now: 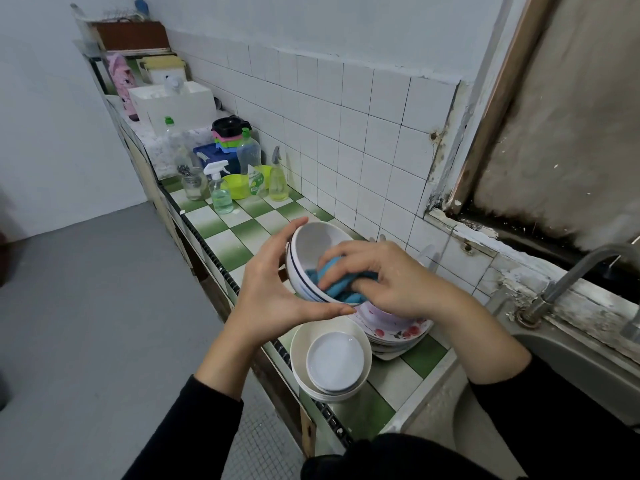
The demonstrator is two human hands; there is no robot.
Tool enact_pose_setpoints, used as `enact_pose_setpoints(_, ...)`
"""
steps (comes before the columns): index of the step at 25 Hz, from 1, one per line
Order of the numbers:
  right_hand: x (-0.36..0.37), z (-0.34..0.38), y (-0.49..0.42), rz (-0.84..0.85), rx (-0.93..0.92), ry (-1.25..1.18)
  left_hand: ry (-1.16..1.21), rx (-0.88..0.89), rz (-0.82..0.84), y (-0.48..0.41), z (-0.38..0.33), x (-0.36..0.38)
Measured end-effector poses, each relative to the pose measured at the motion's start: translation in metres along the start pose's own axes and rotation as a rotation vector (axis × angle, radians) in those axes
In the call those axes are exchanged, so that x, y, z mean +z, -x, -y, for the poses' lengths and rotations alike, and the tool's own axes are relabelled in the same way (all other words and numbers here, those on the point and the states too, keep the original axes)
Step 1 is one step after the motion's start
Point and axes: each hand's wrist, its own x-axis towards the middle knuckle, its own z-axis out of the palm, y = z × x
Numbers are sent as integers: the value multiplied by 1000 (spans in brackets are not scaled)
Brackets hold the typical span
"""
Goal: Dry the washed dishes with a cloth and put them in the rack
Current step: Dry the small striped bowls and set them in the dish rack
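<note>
Bowl [311,244]: white with a dark rim line, held tilted in the air above the counter [225,237] edge, mouth toward the person's right.
Left hand [273,282]: spread round the outside of the bowl, fingers over the top rim and thumb under the lower one. It holds by span rather than by a tight grip.
Right hand [384,275]: fingers curled on the cloth, pressing it into the bowl's lower inside.
Cloth [332,282]: blue and bunched, partly spilling over the rim.
Slip: the likeliest fault. A damp bowl clasped only at its rims could twist free under a hard wiping push and fall on the dishes below or the floor [104,306].
Stack [301,344]: cream bowls with a small dish [334,358] inside, at the counter's front edge, right under the hands. A forearm knock might tip it off.
Plates [398,332]: floral pile just behind the stack, probably waiting their turn.
Rack [117,17]: a wire one seems to sit on the far shelf, well apart. The long carry invites a drop.
Missed wet: the outside, where the left palm covers it, may go unwiped.
</note>
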Motion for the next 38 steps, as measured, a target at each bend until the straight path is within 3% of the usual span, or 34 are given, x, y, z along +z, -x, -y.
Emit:
enact_pose_setpoints(2, -12, -4, 1, 87, 37, 72, -26, -7, 11, 3, 5, -1)
enact_pose_setpoints(5, -7, -6, -5, -242, 170, 163, -33, -28, -18, 8, 6, 5)
enact_pose_setpoints(7, 11, 3, -10, -441, 286, -25, -3, -22, -19, 9, 5, 8)
enact_pose_setpoints(10, 30, 16, -13, -480, 364, -415, 56, -26, -6, 10, 3, 9)
enact_pose_setpoints(13, 26, 17, -13, -576, 406, -389, 54, -14, 18, 9, 1, 8)
enact_pose_setpoints(16, 25, 22, -14, -423, 416, -552, 68, -29, 16, 10, 3, 5)
enact_pose_setpoints(20, 22, 21, -14, -405, 398, -530, 60, -22, 19, 12, 1, 3)
enact_pose_setpoints(22, 13, 26, -13, -206, 318, -515, 52, -23, 9, 13, 1, -3)
enact_pose_setpoints(24, -4, 30, -11, 76, 227, -399, 31, -6, 24, 14, 2, -10)
enact_pose_setpoints(27, -30, 24, -16, 372, 48, 131, 27, -6, 41, 16, -1, -12)
enact_pose_setpoints(29, -31, 21, -27, 397, -106, 548, 39, -20, 52, 16, -5, -12)
enact_pose_setpoints(31, -30, 18, -35, 292, -288, 769, 56, -20, 44, 14, -8, -14)
enact_pose_setpoints(34, -34, 15, -43, 283, -399, 724, 32, 15, 2, 12, -10, -22)
enact_pose_setpoints(38, -34, 20, -46, 451, -200, 605, -3, 1, -30, 15, -11, -22)
